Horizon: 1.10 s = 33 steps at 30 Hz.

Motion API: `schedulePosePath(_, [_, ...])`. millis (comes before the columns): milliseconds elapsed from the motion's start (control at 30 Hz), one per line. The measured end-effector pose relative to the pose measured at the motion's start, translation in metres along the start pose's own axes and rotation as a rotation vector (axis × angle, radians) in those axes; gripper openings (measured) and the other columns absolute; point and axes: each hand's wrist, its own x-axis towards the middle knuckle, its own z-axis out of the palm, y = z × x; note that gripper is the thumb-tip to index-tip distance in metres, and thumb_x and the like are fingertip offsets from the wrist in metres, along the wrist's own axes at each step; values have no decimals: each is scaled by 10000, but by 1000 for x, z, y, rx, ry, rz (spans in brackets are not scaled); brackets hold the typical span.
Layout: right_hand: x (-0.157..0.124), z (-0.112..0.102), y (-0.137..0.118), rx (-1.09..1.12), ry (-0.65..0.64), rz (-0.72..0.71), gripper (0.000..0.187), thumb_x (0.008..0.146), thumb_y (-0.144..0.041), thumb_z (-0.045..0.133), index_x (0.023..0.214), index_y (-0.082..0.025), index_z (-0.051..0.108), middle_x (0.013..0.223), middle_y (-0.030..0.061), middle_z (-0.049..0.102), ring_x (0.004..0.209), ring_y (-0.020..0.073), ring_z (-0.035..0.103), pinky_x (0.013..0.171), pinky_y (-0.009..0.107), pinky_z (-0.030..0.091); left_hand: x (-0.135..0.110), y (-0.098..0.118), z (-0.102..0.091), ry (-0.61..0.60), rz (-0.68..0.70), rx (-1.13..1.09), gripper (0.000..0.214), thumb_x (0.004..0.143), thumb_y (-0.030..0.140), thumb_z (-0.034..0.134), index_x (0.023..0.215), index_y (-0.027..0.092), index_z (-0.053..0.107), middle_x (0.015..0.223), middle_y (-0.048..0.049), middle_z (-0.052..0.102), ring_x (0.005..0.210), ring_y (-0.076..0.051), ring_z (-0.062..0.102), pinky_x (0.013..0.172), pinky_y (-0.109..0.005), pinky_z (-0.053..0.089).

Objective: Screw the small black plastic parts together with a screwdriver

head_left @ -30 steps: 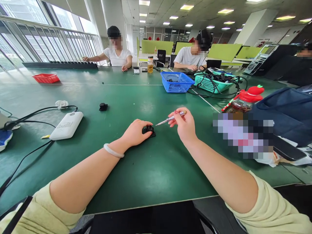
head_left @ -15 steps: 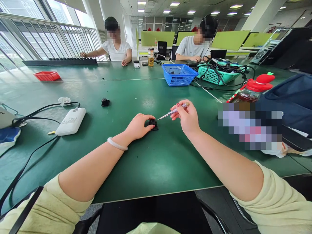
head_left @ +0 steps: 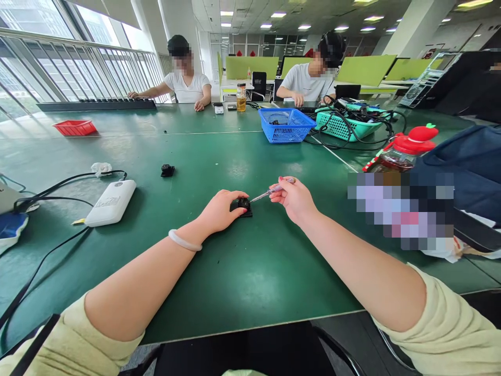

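On the green table a small black part (head_left: 245, 206) with a flat square base sits under the fingers of my left hand (head_left: 222, 210). Thumb and fingers close around its left side, covering some of it. My right hand (head_left: 293, 198) grips a slim screwdriver (head_left: 266, 195) with a clear handle. Its thin shaft slants down to the left, and the tip is at the right side of the black part; whether it touches cannot be made out. A second similar black part (head_left: 167, 170) rests farther off to the left, away from both hands.
A white power bank (head_left: 111, 202) with black cables lies to the left. Farther back stand a red tray (head_left: 75, 128), a blue basket (head_left: 287, 127) and a green basket (head_left: 346, 128) of cables. A red-lidded jar (head_left: 409, 143) is at right. Two people sit across the table.
My right hand has lowered slightly, and the screwdriver now lies at a flatter slant with its tip closer to the black part. My left hand keeps its hold. The camera view has shifted slightly.
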Motion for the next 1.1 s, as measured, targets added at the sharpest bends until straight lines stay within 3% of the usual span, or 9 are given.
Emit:
schedulePosePath(333, [9, -10, 11, 146, 45, 205, 147, 886, -213, 627, 763, -193, 549, 680, 47, 704, 521, 122, 646, 529, 248, 629, -1, -3, 0, -15, 0, -37, 369, 871, 320, 557, 1231, 253, 609, 1169, -42, 663, 1118, -247, 556, 992, -409, 464])
schedulePosePath(533, [4, -3, 6, 194, 115, 271, 135, 901, -137, 563, 774, -182, 560, 685, 59, 705, 601, 127, 679, 573, 228, 634, -2, -5, -1, -13, -19, -43, 365, 865, 288, 566, 1226, 253, 607, 1171, -41, 660, 1114, -245, 562, 1004, -404, 455])
schedulePosePath(867, [-4, 0, 3, 173, 100, 161, 143, 872, -142, 582, 754, -211, 539, 687, 29, 705, 567, 126, 656, 570, 267, 629, 2, -3, -1, -27, -59, -54, 368, 865, 193, 530, 1222, 249, 603, 1153, -54, 657, 1105, -241, 571, 1004, -406, 455])
schedulePosePath(1100, [-13, 3, -1, 21, -20, -120, 187, 823, -297, 680, 778, -217, 517, 718, -17, 697, 519, 99, 634, 524, 228, 572, 3, -5, -1, -30, -49, -41, 358, 867, 196, 533, 1213, 257, 605, 1137, -46, 660, 1097, -239, 569, 999, -404, 457])
